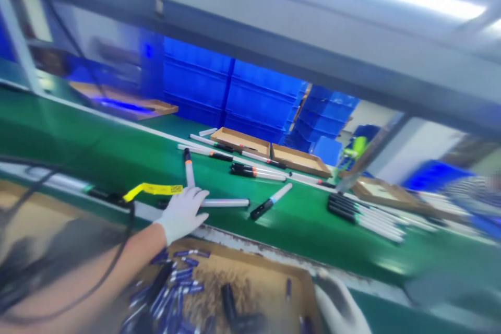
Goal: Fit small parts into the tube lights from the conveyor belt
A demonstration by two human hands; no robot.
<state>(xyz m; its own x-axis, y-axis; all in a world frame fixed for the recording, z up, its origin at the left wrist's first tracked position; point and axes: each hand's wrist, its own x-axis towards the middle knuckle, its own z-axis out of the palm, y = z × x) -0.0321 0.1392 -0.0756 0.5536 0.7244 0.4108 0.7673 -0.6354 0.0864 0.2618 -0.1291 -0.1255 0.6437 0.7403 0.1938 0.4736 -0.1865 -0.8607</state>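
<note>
- We are holding our left hand (182,215), in a white glove, low over the green conveyor belt (309,250), with the fingers spread apart, just beside a white pen barrel (225,202).
- We are seeing blue pen parts (183,271) lying in a cardboard tray (250,260) on the near side.
- Our gloved right hand (338,308) is resting near the tray's right edge; we cannot tell its fingers.

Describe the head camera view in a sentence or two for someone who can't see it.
A white-gloved left hand reaches over a green conveyor belt scattered with white-and-black pen-like tubes. A gloved right hand is at the edge of a cardboard tray of small blue parts. Stacked blue crates stand behind the belt.
</note>
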